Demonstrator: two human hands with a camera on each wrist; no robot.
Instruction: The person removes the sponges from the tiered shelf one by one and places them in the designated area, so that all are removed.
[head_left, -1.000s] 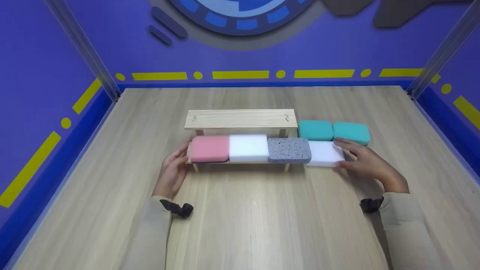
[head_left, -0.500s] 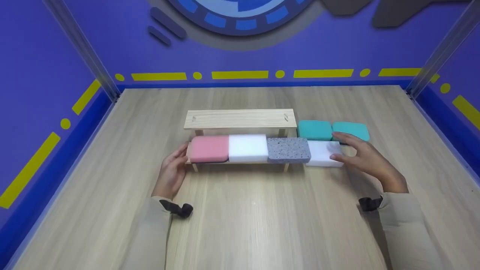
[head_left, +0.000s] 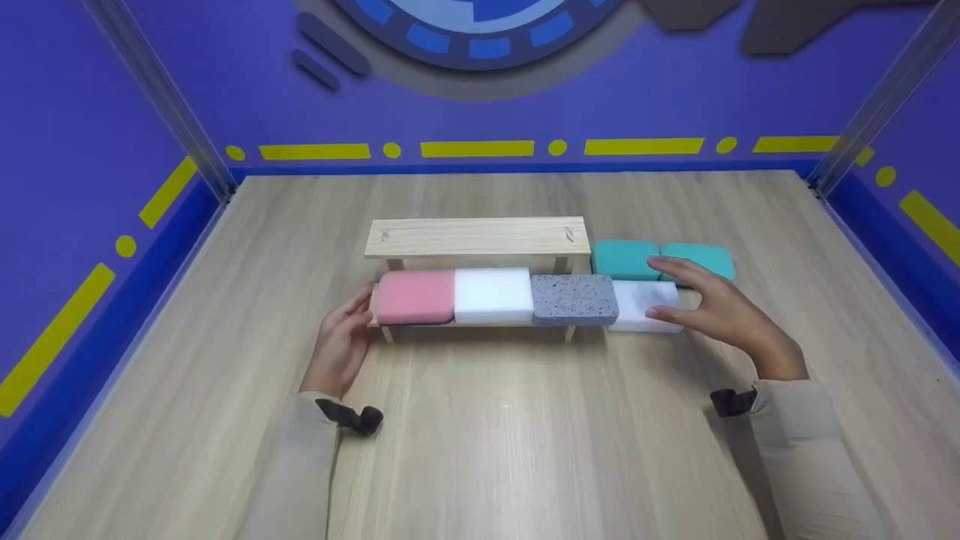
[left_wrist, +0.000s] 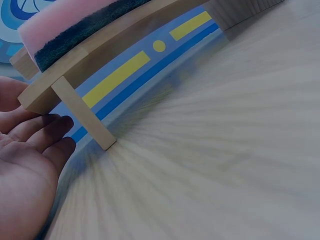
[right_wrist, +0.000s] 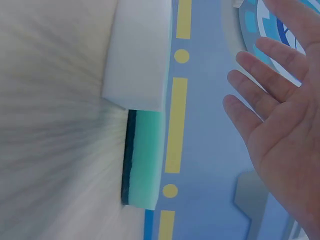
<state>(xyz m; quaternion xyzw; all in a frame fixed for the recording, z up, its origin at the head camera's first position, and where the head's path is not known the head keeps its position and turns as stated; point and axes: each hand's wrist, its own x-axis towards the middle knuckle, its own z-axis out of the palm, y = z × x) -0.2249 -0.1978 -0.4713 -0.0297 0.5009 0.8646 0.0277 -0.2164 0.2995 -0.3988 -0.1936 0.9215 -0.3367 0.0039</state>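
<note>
My left hand [head_left: 339,346] holds the left end of a low wooden stand [head_left: 487,325], its thumb and fingers around the board end in the left wrist view. On that stand lie a pink sponge [head_left: 417,297] with a dark scouring layer beneath, a white sponge [head_left: 493,295] and a speckled grey sponge [head_left: 574,299] that juts past the right end. A second white sponge [head_left: 634,305] sits on the table against the grey one. Just above it, my right hand [head_left: 724,319] is spread with fingers apart and nothing in its grasp.
Behind the row stands a taller wooden stand [head_left: 477,237]. To its right, two teal sponges [head_left: 625,259] lie side by side on the table [head_left: 480,450]. Blue panels [head_left: 480,120] enclose the back and both sides.
My right hand has let go of the white sponge on the table, rising and shifting left over it with fingers widening. The left hand keeps its place at the stand's end.
</note>
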